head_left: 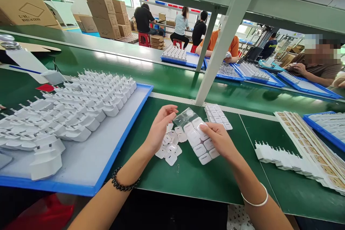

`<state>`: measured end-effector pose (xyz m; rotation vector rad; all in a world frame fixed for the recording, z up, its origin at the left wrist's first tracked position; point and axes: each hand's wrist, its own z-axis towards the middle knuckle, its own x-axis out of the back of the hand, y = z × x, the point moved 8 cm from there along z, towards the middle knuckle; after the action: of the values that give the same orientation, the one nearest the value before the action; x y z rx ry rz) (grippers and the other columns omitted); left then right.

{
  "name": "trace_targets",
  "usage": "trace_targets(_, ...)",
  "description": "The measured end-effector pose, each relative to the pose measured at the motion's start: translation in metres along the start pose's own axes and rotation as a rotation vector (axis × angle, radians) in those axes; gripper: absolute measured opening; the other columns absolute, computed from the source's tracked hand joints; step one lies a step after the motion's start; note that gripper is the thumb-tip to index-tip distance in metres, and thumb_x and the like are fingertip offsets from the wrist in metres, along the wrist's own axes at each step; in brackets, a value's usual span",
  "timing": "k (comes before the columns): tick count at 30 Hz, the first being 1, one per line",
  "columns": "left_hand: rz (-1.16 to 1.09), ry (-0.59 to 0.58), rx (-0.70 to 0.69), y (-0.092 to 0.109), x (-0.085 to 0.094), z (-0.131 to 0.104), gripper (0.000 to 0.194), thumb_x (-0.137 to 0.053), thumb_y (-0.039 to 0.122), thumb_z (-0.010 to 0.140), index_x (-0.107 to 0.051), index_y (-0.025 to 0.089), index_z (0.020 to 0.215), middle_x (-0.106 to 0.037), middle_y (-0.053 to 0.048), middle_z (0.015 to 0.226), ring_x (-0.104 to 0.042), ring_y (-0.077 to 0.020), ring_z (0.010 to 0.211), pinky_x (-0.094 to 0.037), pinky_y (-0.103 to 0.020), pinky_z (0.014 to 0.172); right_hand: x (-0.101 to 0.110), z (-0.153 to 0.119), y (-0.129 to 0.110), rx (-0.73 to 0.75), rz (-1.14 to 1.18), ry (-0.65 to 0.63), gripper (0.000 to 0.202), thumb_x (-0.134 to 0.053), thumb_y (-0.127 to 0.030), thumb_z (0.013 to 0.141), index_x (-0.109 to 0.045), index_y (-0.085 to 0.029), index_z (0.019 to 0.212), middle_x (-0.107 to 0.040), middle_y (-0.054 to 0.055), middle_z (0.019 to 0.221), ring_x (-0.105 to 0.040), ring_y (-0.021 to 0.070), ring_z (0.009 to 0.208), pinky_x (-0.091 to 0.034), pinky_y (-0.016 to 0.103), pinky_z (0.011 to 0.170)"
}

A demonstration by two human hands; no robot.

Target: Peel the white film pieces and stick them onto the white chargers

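Observation:
My right hand (219, 138) pinches a sheet of white rounded-square labels (198, 149) by its right edge, thumb on top. Dark print shows on several labels, and the sheet's upper left end is bare clear film (185, 116). At that film's left edge is my left hand (161, 125), fingers stretched out and slightly curved, thumb a little apart from them; I see nothing clearly gripped in it. Beneath and between the hands lies a loose pile of white rounded-square pieces (171, 146) on the green table. Behind my right hand rests a stack of similar label sheets (219, 116).
To the left, a blue-rimmed tray (126, 133) holds many white plug adapters (81, 107), pins up. On the right stand a row of white adapters (288, 161) and long strips (315, 147). A slanted metal post (229, 39) rises ahead; people sit beyond the green line.

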<state>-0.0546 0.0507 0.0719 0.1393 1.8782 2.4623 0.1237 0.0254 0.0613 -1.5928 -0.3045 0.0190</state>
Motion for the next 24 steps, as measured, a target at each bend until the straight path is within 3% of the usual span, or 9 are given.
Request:
trace_targets(2, 0.168, 0.123, -0.215, 0.019, 0.009, -0.005, 0.023, -0.056, 0.031, 0.089, -0.055, 0.022, 0.111, -0.056, -0.006, 0.112, -0.05, -0.0212, 0.107, -0.04, -0.034, 0.089, 0.001, 0.001, 0.0, 0.012, -0.021, 0.014, 0.037, -0.055, -0.047, 0.086, -0.056, -0.017, 0.065, -0.057, 0.0, 0.058, -0.05, 0.014, 0.054, -0.037, 0.025, 0.052)
trace_targets(3, 0.28, 0.13, -0.333, 0.029, 0.006, -0.01, 0.023, -0.061, 0.029, 0.087, -0.057, 0.022, 0.109, -0.055, -0.006, 0.111, -0.049, -0.0216, 0.108, -0.038, -0.036, 0.092, 0.0, 0.002, 0.001, 0.017, -0.03, 0.013, 0.037, -0.054, -0.047, 0.087, -0.056, -0.017, 0.065, -0.056, 0.0, 0.059, -0.049, 0.0137, 0.054, -0.036, 0.025, 0.051)
trace_targets(5, 0.473, 0.02, -0.515, 0.041, -0.011, -0.019, 0.024, -0.069, 0.029, 0.083, -0.059, 0.021, 0.104, -0.057, -0.006, 0.108, -0.049, -0.0225, 0.106, -0.037, -0.037, 0.094, -0.001, 0.003, 0.0, 0.036, -0.047, 0.009, 0.037, -0.053, -0.047, 0.087, -0.055, -0.017, 0.065, -0.052, -0.001, 0.058, -0.044, 0.0127, 0.053, -0.033, 0.025, 0.051)
trace_targets(7, 0.594, -0.151, -0.587, 0.042, -0.03, -0.025, 0.023, -0.071, 0.031, 0.082, -0.061, 0.021, 0.101, -0.06, -0.006, 0.104, -0.05, -0.0228, 0.103, -0.037, -0.038, 0.091, -0.001, 0.004, -0.001, 0.062, -0.063, 0.013, 0.038, -0.052, -0.047, 0.087, -0.053, -0.017, 0.064, -0.047, -0.002, 0.057, -0.038, 0.0116, 0.053, -0.029, 0.026, 0.05)
trace_targets(10, 0.683, -0.305, -0.554, 0.036, -0.044, -0.026, 0.019, -0.068, 0.033, 0.085, -0.062, 0.022, 0.099, -0.063, -0.004, 0.103, -0.05, -0.023, 0.103, -0.036, -0.037, 0.09, -0.002, 0.004, -0.001, 0.079, -0.079, 0.015, 0.039, -0.053, -0.047, 0.086, -0.048, -0.018, 0.061, -0.039, -0.004, 0.056, -0.031, 0.0108, 0.053, -0.024, 0.026, 0.05)
trace_targets(15, 0.722, -0.461, -0.409, 0.024, -0.049, -0.022, 0.027, -0.07, 0.04, 0.082, -0.055, 0.021, 0.094, -0.061, -0.003, 0.102, -0.048, -0.0227, 0.103, -0.037, -0.037, 0.089, -0.01, 0.005, 0.006, 0.019, -0.101, -0.047, 0.039, -0.052, -0.047, 0.084, -0.043, -0.019, 0.059, -0.036, -0.004, 0.054, -0.029, 0.0103, 0.052, -0.022, 0.027, 0.049)
trace_targets(19, 0.803, -0.512, -0.384, 0.021, -0.052, -0.024, 0.026, -0.064, 0.043, 0.086, -0.051, 0.02, 0.086, -0.057, -0.003, 0.094, -0.045, -0.0215, 0.091, -0.038, -0.036, 0.081, -0.015, 0.007, 0.012, -0.003, -0.124, -0.039, 0.038, -0.053, -0.043, 0.083, -0.041, -0.019, 0.057, -0.032, -0.005, 0.054, -0.028, 0.0103, 0.052, -0.021, 0.027, 0.049)
trace_targets(24, 0.855, -0.53, -0.48, 0.027, -0.056, -0.03, 0.02, -0.051, 0.035, 0.095, -0.052, 0.019, 0.082, -0.056, -0.004, 0.094, -0.044, -0.0201, 0.086, -0.035, -0.034, 0.077, -0.019, 0.01, 0.017, -0.035, -0.098, -0.036, 0.037, -0.055, -0.042, 0.081, -0.04, -0.02, 0.055, -0.032, -0.005, 0.054, -0.026, 0.0099, 0.052, -0.02, 0.027, 0.049)
